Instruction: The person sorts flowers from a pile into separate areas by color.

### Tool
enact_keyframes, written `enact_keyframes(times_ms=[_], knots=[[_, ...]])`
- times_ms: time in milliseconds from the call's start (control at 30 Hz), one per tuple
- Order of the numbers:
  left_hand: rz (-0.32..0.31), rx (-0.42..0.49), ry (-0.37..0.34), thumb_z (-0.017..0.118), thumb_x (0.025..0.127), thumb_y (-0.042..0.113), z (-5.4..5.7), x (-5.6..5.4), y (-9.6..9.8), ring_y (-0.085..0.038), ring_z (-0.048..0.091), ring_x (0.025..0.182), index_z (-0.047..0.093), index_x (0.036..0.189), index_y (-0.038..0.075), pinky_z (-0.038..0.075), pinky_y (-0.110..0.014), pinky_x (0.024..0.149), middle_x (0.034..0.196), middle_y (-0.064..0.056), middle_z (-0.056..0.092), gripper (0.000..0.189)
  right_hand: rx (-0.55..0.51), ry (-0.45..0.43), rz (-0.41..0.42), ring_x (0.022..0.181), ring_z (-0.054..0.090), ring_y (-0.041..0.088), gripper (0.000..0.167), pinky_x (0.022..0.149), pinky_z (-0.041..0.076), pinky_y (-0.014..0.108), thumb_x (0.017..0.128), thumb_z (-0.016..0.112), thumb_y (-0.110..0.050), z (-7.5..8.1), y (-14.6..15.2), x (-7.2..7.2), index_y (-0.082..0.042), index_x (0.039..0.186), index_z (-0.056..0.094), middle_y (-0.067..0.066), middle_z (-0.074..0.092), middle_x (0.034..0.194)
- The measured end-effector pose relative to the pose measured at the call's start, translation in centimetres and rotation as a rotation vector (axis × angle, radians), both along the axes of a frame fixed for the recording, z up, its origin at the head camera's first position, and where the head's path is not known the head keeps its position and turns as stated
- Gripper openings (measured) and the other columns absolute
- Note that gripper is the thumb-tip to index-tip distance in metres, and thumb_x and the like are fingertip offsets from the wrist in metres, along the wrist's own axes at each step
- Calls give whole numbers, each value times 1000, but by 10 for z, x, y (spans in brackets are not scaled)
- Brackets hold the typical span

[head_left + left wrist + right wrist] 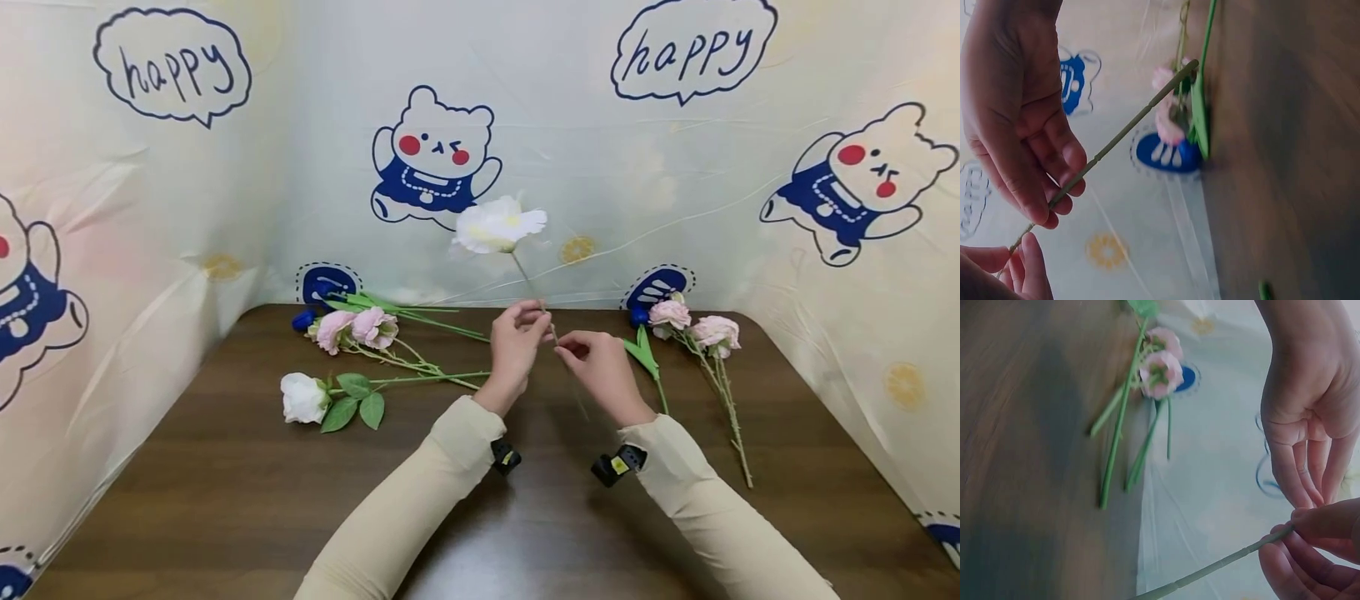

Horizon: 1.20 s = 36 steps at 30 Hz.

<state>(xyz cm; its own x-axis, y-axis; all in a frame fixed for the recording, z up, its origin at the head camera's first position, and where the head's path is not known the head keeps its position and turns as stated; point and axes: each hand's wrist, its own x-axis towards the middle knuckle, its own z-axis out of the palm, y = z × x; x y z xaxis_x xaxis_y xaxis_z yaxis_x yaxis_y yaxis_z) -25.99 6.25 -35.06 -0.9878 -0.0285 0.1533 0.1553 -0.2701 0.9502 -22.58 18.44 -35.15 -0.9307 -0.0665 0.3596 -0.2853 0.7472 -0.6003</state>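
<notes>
White rose [304, 398], one, with green leaves [371, 408]: lay at the left of the brown table [225, 508], stem pointing right. Blue bud [303, 321], on the table just beyond; a second could not be told surely from the blue print behind it. Pink flowers [374, 328], a pair of heads: lay between bud and rose, their stems also turned inward, presumably to bring the stem ends within easy reach. White flower [491, 229], one, the piece in hand: was held above the table at the middle, head uppermost and leaning left, lower stem end free. Left hand [517, 348]: pinched its thin stem [527, 276] between thumb and fingers, the higher grip, seemingly to support the head. Right hand [603, 371]: pinched the same stem just below, thumb against fingertips, the two holds apparently steadying so slender a piece. Blue flower [639, 317], one, with green leaf [643, 357]: lay beyond the right hand. Pink blooms [717, 333], two heads: lay farthest right, stems towards the person, probably set apart to separate them from the left-hand group.
</notes>
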Motion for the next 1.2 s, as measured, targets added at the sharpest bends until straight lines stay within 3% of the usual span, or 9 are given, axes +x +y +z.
enact_keyframes(times_ms=[100, 267, 433, 567, 700, 900, 1033, 1200], knots=[[-9, -14, 17, 63, 85, -5, -2, -1, 21, -7, 60, 66, 63, 105, -7, 59, -35, 72, 89, -19, 66, 21, 0, -12, -38, 66, 62, 16, 12, 61, 52, 29, 87, 66, -11, -1, 17, 4, -3, 92, 73, 12, 72, 83], [-17, -91, 22, 67, 81, -6, -13, -5, 51, -10, 62, 67, 66, 103, -3, 59, -30, 66, 93, -21, 69, 22, -25, -70, -94, 61, 59, 14, 12, 57, 49, 26, 87, 65, -9, -6, 42, 9, 0, 93, 72, 15, 70, 78], [-11, -285, -17, 71, 79, -2, -27, -8, 75, -17, 69, 73, 69, 103, 2, 56, -24, 61, 87, -14, 72, 25, -25, -126, -120, 55, 58, 10, 12, 53, 49, 24, 87, 65, -9, -18, 60, 6, 1, 89, 72, 15, 70, 74], [-52, -455, -75, 72, 78, -1, -41, -9, 88, -17, 68, 80, 69, 108, 4, 55, -21, 62, 87, -9, 73, 31, -31, -202, -128, 52, 57, 7, 14, 51, 47, 24, 86, 65, -9, -30, 74, 1, 3, 85, 71, 11, 69, 67], [-111, -523, -140, 71, 76, -4, -54, -10, 96, -17, 67, 79, 68, 110, 2, 53, -21, 60, 87, -9, 73, 35, -40, -286, -144, 50, 59, 7, 14, 52, 48, 24, 87, 64, -9, -43, 85, -4, 3, 85, 72, 9, 69, 65], [-127, -577, -196, 70, 75, -7, -69, -10, 97, -12, 66, 71, 69, 106, -1, 48, -17, 56, 84, -10, 73, 32, -64, -406, -137, 50, 61, 8, 14, 54, 54, 27, 86, 63, -6, -58, 88, -9, 6, 87, 71, 11, 69, 69], [-150, -610, -227, 64, 75, -10, -73, -10, 96, -9, 55, 61, 69, 106, -3, 40, -15, 48, 87, -12, 72, 32, -71, -455, -119, 50, 62, 10, 13, 54, 55, 29, 86, 62, -4, -62, 86, -8, 7, 86, 70, 10, 69, 68], [-166, -688, -245, 63, 73, -9, -75, -10, 96, -10, 53, 68, 70, 102, -2, 41, -14, 50, 94, -9, 71, 31, -57, -486, -90, 51, 62, 11, 14, 54, 55, 29, 87, 61, -4, -66, 86, -9, 8, 87, 69, 8, 67, 65]])
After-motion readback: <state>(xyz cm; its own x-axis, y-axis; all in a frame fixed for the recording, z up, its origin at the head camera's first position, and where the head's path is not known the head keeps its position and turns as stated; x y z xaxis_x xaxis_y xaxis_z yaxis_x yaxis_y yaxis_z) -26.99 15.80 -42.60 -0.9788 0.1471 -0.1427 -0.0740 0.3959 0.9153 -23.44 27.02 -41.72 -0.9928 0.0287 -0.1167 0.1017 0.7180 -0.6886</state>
